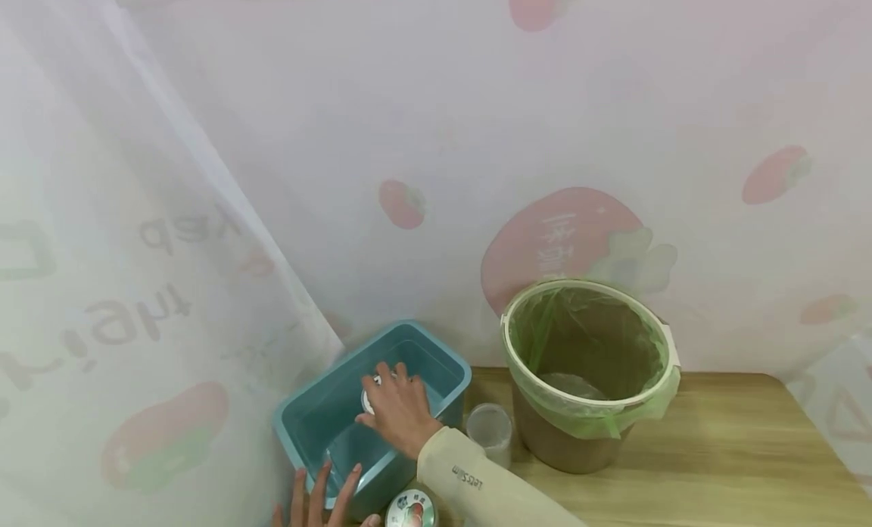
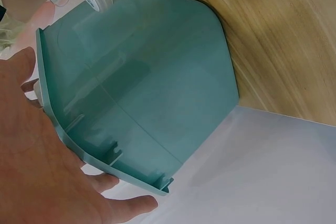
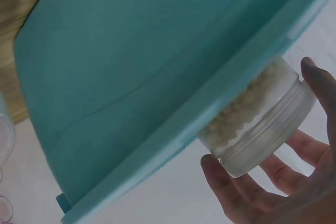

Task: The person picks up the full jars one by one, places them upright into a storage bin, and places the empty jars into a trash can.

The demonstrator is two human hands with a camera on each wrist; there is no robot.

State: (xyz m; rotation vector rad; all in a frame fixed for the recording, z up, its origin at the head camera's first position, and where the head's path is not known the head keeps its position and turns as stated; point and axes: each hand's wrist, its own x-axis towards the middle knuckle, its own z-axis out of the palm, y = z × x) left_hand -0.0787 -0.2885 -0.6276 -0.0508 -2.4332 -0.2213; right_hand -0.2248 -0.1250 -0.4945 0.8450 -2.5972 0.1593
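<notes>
Where jar (image 3: 262, 121) is clr, pale rnd bits (image 3: 236, 109) show.

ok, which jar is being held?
The jar of pale round pieces, gripped by the right hand at the mouth of the blue bin; the jar by the bucket and the one near the left hand stand outside.

By the head view's clock, the right hand (image 1: 400, 413) and gripped jar (image 3: 260, 119) occupy the teal tub's middle (image 1: 436, 369), leaving room at 1 and 9 o'clock. Strawberry-printed wall (image 1: 409, 110) blocks 12; clear jar (image 1: 488, 428) and lined trash can (image 1: 565, 455), 3; left hand (image 1: 318, 504), 7. Tabletop (image 1: 742, 444) beyond the can offers passage.
</notes>
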